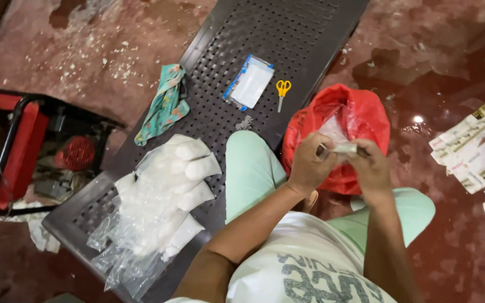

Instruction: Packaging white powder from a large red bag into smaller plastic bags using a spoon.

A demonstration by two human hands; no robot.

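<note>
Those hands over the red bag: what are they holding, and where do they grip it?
A small pale packet, pinched between both hands: the left hand holds its left end, the right hand its right end, above the red bag. What the packet contains cannot be told.

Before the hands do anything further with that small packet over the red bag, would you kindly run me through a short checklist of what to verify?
1. Both hands on the small packet: ok. The left hand and right hand pinch it between them.
2. Packet held above the red bag: ok, the bag sits open right under the hands.
3. Packet open or sealed: cannot tell, the fingers cover most of it.
4. Yellow scissors free: ok, lying untouched on the dark bench beside a clear pouch.
5. Filled clear bags steady: ok, piled on the bench, though their loose ends hang over its near edge.
</note>
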